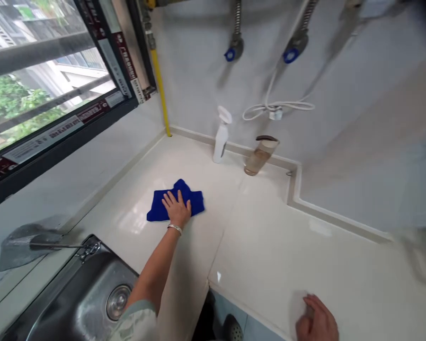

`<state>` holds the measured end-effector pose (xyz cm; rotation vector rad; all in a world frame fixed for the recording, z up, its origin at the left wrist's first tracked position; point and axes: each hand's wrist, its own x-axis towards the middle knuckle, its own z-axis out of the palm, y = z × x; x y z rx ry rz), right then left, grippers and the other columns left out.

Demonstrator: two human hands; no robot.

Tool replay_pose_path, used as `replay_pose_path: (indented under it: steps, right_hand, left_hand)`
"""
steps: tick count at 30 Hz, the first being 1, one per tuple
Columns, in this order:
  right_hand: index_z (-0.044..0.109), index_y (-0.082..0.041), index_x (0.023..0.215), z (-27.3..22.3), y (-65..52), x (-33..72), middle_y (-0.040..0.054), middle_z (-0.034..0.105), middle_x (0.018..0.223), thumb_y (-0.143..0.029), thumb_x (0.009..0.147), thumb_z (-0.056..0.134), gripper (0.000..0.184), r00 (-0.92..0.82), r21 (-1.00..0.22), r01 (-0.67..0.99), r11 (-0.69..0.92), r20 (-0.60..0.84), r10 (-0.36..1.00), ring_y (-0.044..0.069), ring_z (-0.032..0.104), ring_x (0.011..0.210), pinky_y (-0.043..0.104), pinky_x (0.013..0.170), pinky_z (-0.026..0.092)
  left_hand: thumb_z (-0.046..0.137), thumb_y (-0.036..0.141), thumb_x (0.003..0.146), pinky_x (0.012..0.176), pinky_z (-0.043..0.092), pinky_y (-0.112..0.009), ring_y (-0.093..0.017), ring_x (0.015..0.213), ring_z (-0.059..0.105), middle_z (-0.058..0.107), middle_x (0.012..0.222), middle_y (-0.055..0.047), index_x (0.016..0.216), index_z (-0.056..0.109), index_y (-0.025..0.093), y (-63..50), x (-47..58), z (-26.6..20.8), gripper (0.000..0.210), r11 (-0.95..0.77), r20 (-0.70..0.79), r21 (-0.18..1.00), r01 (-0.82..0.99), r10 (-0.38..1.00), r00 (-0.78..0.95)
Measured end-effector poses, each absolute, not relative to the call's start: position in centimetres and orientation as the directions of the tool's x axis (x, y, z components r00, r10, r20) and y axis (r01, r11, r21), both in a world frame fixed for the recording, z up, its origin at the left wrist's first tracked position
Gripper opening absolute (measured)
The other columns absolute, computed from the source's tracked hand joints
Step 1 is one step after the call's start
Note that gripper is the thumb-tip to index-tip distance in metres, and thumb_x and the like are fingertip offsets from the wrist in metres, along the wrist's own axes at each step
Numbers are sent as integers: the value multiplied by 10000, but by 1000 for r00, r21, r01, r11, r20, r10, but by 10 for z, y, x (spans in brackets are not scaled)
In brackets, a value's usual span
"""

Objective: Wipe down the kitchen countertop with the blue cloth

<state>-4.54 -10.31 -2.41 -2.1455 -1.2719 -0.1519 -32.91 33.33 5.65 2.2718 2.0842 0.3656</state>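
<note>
A dark blue cloth [158, 208] lies spread and slightly rumpled on the glossy white countertop [270, 237]. Pressed flat on top of it is my left hand [178, 210], fingers spread, with a silver bracelet at the wrist. My right hand [319, 319] is at the lower right, over the counter near its front edge; its fingers are loosely bent, the thumb stands apart from them, and nothing shows in between. Beyond the cloth, a white spray bottle [220, 142] and a clear brownish pitcher [260, 157] with a dark lid stand near the wall.
A steel sink [78, 293] with a drain is at lower left, and a faucet [88, 248] with plastic wrapping [19, 248] sits behind it. The window [49, 76] is upper left. A yellow pipe [159, 87], valves [230, 53] and a white cable [284, 105] are along the wall.
</note>
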Motion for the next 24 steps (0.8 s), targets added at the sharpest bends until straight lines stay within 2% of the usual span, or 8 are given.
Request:
replay_pose_path:
  steps: [6, 10, 14, 17, 21, 24]
  right_hand:
    - [499, -143, 1266, -2, -92, -61, 201, 546, 1286, -209, 944, 358, 357, 546, -463, 810, -360, 371, 751, 333, 517, 1237, 578, 1039, 471]
    - [489, -147, 1270, 2, -92, -60, 192, 532, 1293, -175, 927, 353, 371, 532, -477, 815, -328, 391, 751, 326, 502, 1242, 580, 1043, 461]
    - [493, -143, 1278, 7, -91, -57, 191, 524, 1304, -147, 900, 351, 404, 509, -480, 825, -298, 405, 759, 325, 484, 1265, 572, 1056, 448]
    - [514, -120, 1260, 10, -92, -55, 200, 533, 1281, -143, 886, 367, 403, 486, -472, 838, -273, 419, 767, 328, 482, 1269, 552, 1053, 450]
    - [564, -112, 1195, 6, -96, -50, 200, 549, 1258, -157, 872, 405, 363, 436, -436, 871, -228, 468, 769, 335, 512, 1230, 528, 1023, 470]
    - [595, -120, 1147, 0, -98, -46, 190, 579, 1215, -152, 853, 426, 341, 420, -442, 877, -186, 519, 744, 337, 551, 1183, 510, 969, 497]
  left_hand:
    - [471, 450, 931, 1228, 123, -673, -432, 1539, 73, 171, 1667, -199, 1551, 310, 167, 225, -226, 55, 700, -439, 152, 290, 851, 899, 411]
    - [504, 429, 916, 1220, 169, -690, -436, 1538, 16, 119, 1678, -192, 1570, 247, 176, 142, -197, 48, 747, -584, 202, 363, 726, 810, 551]
    - [540, 440, 906, 1215, 210, -683, -427, 1539, 19, 36, 1689, -181, 1584, 181, 211, 80, -194, 44, 801, -657, 222, 361, 662, 750, 623]
    - [556, 459, 904, 1217, 228, -665, -412, 1544, 49, 13, 1692, -165, 1581, 201, 240, 53, -212, 46, 795, -692, 222, 347, 633, 716, 661]
    - [554, 479, 910, 1221, 252, -634, -378, 1547, 115, 74, 1696, -133, 1561, 269, 277, 37, -257, 48, 738, -708, 204, 309, 635, 702, 683]
    - [548, 484, 919, 1222, 277, -601, -352, 1542, 172, 140, 1691, -111, 1540, 322, 309, 33, -300, 49, 684, -667, 176, 253, 701, 744, 644]
